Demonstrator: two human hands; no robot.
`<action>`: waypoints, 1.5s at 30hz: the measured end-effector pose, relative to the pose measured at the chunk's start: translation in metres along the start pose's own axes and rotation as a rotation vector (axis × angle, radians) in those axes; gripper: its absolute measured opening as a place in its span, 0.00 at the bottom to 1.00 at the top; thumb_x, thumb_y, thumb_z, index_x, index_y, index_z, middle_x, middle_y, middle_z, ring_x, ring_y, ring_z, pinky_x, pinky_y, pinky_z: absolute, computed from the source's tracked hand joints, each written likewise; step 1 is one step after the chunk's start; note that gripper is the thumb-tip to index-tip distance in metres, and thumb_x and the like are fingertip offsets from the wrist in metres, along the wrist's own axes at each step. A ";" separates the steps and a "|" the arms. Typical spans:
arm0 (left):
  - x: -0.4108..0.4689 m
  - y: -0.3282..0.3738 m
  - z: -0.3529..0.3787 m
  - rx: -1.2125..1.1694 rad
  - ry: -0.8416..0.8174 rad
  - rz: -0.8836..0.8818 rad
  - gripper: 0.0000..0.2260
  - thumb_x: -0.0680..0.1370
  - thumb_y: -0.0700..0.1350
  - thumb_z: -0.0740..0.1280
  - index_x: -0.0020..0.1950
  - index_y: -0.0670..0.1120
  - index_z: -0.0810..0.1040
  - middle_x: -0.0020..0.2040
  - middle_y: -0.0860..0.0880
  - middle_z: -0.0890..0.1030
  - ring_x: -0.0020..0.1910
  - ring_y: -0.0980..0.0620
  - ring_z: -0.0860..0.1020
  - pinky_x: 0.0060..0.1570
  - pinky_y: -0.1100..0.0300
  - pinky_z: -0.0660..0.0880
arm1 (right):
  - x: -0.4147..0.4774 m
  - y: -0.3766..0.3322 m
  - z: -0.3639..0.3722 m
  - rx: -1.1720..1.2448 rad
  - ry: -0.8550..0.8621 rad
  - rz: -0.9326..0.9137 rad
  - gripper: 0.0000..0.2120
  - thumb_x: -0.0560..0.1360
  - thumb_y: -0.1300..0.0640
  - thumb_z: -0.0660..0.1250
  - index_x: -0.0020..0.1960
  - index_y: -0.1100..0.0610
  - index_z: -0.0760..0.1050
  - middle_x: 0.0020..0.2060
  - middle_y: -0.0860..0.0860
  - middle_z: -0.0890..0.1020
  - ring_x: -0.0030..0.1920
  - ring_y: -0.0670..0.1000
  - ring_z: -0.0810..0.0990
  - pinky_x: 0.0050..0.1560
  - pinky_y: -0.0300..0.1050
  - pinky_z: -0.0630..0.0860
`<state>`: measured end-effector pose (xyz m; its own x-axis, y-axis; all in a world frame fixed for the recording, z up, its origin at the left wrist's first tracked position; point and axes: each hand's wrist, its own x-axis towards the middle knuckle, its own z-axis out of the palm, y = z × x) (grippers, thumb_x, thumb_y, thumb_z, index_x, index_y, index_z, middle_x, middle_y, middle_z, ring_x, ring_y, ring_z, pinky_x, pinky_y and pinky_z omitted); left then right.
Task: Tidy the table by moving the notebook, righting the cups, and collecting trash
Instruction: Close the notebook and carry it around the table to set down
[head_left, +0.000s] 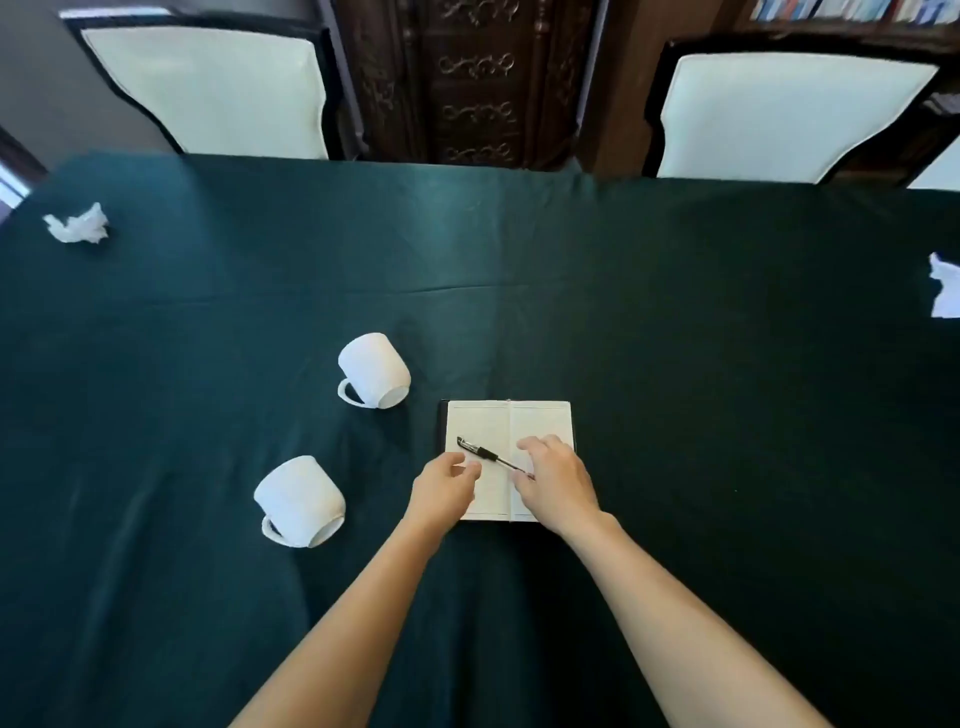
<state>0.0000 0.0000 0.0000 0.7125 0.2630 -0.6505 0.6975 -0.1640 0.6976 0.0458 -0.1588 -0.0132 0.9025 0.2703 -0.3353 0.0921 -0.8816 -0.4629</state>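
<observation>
Table (675, 364) under a dark green cloth. Notebook (508, 426) lies open near the middle, a bit toward the near edge, pages up. Black pen (488, 453) lies diagonally across the pages; its tip end goes under the right hand (558, 483).

Right hand is over the right page, fingers spread and curled down, thumb and forefinger at the pen tip; can't tell if it actually grips the pen. Left hand (444, 488) is at the notebook's near-left corner, fingers loosely curled, holding nothing, covering that corner.

Two white cups are left of the notebook, both tipped on their sides: far cup (374, 369) just off the notebook's far-left corner, near cup (300, 501) closer to the near edge. Handles point toward the near-left.

Crumpled tissue (78, 223) sits by the far-left corner. Second tissue (944, 291) is at the right edge, cut off by the frame.

Wide bare cloth right of the notebook and along the far edge. Two white-backed chairs (789, 114) stand behind the far edge.
</observation>
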 end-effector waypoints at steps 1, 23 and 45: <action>0.005 0.002 0.005 -0.047 0.013 -0.021 0.18 0.83 0.47 0.64 0.73 0.46 0.73 0.55 0.51 0.82 0.52 0.47 0.84 0.53 0.54 0.81 | 0.004 0.001 0.004 0.002 -0.011 -0.002 0.20 0.81 0.51 0.67 0.71 0.54 0.74 0.64 0.53 0.78 0.64 0.56 0.76 0.60 0.49 0.74; 0.033 0.007 0.039 -0.108 0.007 0.090 0.12 0.82 0.44 0.67 0.63 0.49 0.85 0.61 0.52 0.86 0.54 0.51 0.86 0.59 0.51 0.82 | 0.002 0.008 0.034 0.266 0.153 0.219 0.11 0.79 0.49 0.70 0.49 0.56 0.85 0.43 0.53 0.88 0.45 0.57 0.85 0.45 0.46 0.77; 0.015 -0.026 0.007 0.073 0.268 0.153 0.16 0.82 0.44 0.66 0.70 0.46 0.79 0.63 0.51 0.81 0.57 0.54 0.80 0.60 0.58 0.76 | -0.001 0.023 0.025 0.424 0.180 0.389 0.10 0.79 0.49 0.68 0.44 0.53 0.82 0.36 0.44 0.82 0.42 0.51 0.82 0.40 0.42 0.72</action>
<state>-0.0074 0.0016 -0.0300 0.7704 0.4697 -0.4310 0.5947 -0.2857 0.7515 0.0363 -0.1693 -0.0442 0.8967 -0.1432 -0.4188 -0.4015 -0.6613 -0.6336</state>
